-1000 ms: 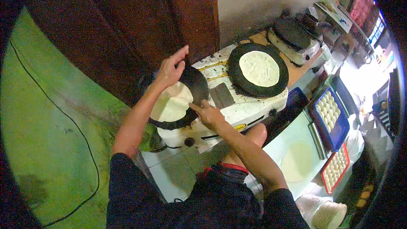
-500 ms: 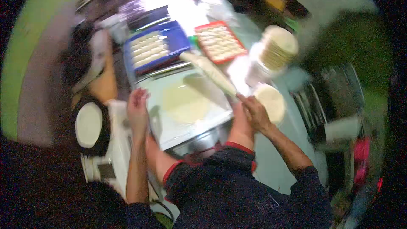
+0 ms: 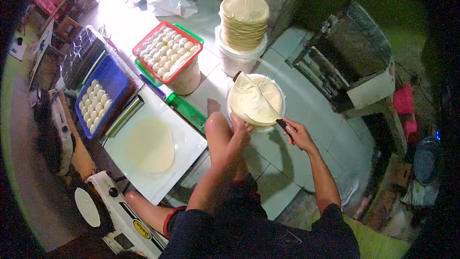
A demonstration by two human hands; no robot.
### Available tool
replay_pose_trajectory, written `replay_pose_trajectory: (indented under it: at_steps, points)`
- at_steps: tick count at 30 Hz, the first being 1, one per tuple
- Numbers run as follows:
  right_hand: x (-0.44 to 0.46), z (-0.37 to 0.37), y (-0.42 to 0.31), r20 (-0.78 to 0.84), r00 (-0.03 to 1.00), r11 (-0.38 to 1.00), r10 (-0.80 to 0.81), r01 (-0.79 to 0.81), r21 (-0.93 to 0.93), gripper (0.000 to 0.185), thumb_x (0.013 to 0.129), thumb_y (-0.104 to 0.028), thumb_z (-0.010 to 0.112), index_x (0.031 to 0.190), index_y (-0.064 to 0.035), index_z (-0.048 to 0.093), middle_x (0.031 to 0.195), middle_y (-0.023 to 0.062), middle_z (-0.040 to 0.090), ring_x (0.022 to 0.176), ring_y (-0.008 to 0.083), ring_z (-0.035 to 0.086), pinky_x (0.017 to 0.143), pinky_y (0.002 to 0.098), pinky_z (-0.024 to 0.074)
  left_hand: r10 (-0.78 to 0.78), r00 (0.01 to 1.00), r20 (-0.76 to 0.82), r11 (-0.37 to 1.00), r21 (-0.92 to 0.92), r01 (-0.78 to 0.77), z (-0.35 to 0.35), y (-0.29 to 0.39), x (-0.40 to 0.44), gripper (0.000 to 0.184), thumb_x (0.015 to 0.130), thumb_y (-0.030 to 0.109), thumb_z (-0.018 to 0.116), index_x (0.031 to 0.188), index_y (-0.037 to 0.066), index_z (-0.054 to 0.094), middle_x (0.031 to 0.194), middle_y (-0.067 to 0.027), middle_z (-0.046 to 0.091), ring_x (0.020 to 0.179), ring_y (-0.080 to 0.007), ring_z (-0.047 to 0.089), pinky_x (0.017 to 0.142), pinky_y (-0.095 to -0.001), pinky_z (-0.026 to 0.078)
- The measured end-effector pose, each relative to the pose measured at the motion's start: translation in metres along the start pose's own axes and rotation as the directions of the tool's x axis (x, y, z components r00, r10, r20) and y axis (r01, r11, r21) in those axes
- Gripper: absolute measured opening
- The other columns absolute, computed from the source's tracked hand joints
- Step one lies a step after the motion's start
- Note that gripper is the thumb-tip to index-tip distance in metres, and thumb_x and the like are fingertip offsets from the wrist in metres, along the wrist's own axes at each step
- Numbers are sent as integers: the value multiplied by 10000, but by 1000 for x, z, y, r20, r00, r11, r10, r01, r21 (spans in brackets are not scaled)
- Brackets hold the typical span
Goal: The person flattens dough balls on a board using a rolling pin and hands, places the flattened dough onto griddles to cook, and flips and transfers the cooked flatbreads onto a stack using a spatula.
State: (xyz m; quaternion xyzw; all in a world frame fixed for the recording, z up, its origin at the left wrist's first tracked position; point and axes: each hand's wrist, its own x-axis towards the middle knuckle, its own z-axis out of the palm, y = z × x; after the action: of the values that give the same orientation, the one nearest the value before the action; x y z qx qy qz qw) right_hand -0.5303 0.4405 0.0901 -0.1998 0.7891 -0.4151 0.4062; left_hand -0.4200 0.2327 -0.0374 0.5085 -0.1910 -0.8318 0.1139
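Note:
My right hand is closed on the dark handle of a long flat tool. A thin pale flatbread lies folded over this tool, above a white bucket topped with another round flatbread. My left hand touches the lower edge of the draped flatbread, its fingers partly hidden. A rolled-out dough sheet lies on a white board to the left.
A tall stack of flatbreads tops a white bucket. Dough balls fill a red tray and part of a blue tray. The stove is at lower left, a metal appliance at right.
The view has turned from the stove toward the buckets. The flatbread has left the pan and now hangs over the tool above the bucket. My left hand has come to its edge.

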Motion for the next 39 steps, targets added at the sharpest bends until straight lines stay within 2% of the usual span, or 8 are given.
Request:
replay_pose_trajectory:
  at_steps: [4, 12, 15, 16, 23, 26, 33, 39]
  points:
    - [61, -3, 77, 38, 997, 987, -61, 66, -144, 499, 924, -142, 665, 1412, -157, 567, 864, 38, 677, 645, 115, 605, 625, 311, 527, 47, 989, -139, 983, 181, -21, -16, -20, 49, 539, 964, 511, 476, 1201, 40, 588, 984, -92, 647, 767, -216, 587, 539, -375, 470]
    - [83, -11, 109, -239, 906, 864, -350, 213, -456, 312, 776, -163, 779, 1048, -52, 675, 951, 126, 669, 896, 300, 673, 798, 396, 539, 397, 900, -182, 587, 804, -97, 13, -27, 14, 527, 827, 309, 652, 1246, -6, 604, 1196, -229, 659, 1133, -351, 627, 981, -467, 477]
    - [81, -11, 110, -273, 942, 946, -196, 108, -307, 218, 846, -167, 725, 1006, -24, 686, 861, 116, 672, 803, 260, 680, 727, 375, 537, 527, 691, 495, -333, 868, -368, 16, -43, -28, 659, 856, 300, 649, 1421, 19, 462, 1503, -239, 414, 1385, -381, 417, 1086, -627, 341]
    - [81, -10, 110, -276, 954, 971, -119, 54, -232, 200, 876, -174, 702, 992, -11, 689, 815, 111, 673, 754, 242, 682, 693, 366, 536, 118, 800, 588, -518, 724, -456, -11, -61, 18, 752, 881, 320, 639, 1516, 56, 337, 1636, -186, 171, 1492, -403, 200, 1095, -742, 205]
    - [75, 43, 145, -436, 859, 941, -268, 135, -311, 254, 945, -197, 639, 1073, 11, 708, 744, 104, 701, 653, 181, 655, 650, 329, 527, 241, 627, 741, -229, 671, -705, -18, 16, -93, 706, 833, 233, 692, 1466, 67, 425, 1570, -183, 320, 1421, -415, 342, 1132, -583, 298]
    - [68, 72, 124, -452, 853, 909, -260, 59, -412, 406, 935, -192, 634, 1304, -30, 589, 1220, 161, 636, 1050, 269, 636, 896, 412, 497, 533, 312, 787, -209, 480, -852, -78, 88, -131, 629, 820, 123, 729, 1398, 47, 495, 1443, -222, 484, 1337, -399, 460, 1129, -435, 367]
    - [58, 133, 60, 63, 873, 398, -484, 284, -872, 569, 926, -268, 603, 1410, -12, 451, 1550, 166, 384, 1442, 318, 363, 1118, 660, 273, 515, 690, 508, -414, 853, -319, -314, 132, -195, 507, 844, 243, 724, 1246, 3, 529, 1497, -281, 388, 1370, -520, 366, 1138, -545, 335]
    - [71, 142, -32, -193, 899, 850, -393, 276, -449, 254, 958, -185, 609, 1032, 30, 724, 1019, 181, 733, 951, 303, 712, 862, 383, 554, 505, 808, 303, -270, 945, -185, -355, 174, -192, 305, 920, 144, 588, 1157, -19, 488, 1060, -288, 628, 1022, -473, 604, 836, -533, 499]
